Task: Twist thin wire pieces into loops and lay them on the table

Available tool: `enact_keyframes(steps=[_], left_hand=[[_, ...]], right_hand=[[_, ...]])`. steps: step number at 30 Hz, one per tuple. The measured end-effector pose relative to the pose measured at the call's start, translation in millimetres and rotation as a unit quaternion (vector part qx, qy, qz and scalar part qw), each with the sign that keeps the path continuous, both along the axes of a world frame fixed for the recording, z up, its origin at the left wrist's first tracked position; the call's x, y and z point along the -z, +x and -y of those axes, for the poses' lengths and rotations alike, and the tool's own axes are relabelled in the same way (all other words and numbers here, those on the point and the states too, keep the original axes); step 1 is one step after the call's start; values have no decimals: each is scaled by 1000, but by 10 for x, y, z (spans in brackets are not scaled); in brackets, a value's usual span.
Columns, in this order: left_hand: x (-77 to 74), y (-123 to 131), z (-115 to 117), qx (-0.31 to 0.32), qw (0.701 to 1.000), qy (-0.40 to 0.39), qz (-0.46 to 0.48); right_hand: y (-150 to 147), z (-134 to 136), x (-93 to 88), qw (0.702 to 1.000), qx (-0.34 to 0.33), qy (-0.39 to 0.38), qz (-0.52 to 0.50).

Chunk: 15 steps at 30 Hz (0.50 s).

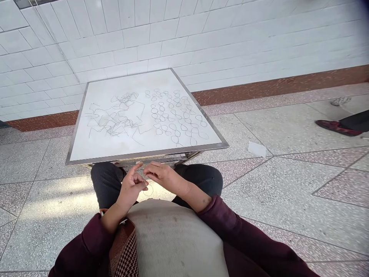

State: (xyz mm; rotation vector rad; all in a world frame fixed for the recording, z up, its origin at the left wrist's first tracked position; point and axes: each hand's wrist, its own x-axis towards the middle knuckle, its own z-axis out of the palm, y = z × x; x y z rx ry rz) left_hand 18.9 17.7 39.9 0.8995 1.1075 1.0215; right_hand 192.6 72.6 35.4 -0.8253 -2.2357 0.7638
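A thin dark strand forms a small loop (pixel 148 190) just below my hands, above my lap. Its top meets the curled fingers of my left hand (pixel 131 186), whose index finger points up. My right hand (pixel 163 175) reaches across with its fingertips close to my left hand; I cannot tell whether it holds the strand. On a white, metal-framed table (pixel 145 155), a tangled strand (pixel 115 115) lies at the left. A field of many small linked loops (pixel 175 115) lies to its right.
My dark-trousered knees (pixel 106 181) sit just behind the table's near edge. A scrap of white paper (pixel 257 149) lies on the speckled stone floor (pixel 288 177). A white tiled wall (pixel 144 42) stands behind the table. A person's foot in a red shoe (pixel 337 127) shows at the right.
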Motion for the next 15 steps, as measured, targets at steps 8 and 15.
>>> enact_keyframes(steps=[8,15], left_hand=[[40,19,-3,10,1000,1,-10],[67,35,-11,22,999,17,-33]], right_hand=[[-17,56,23,998,-1,53,18],[-44,66,12,997,13,73,29]])
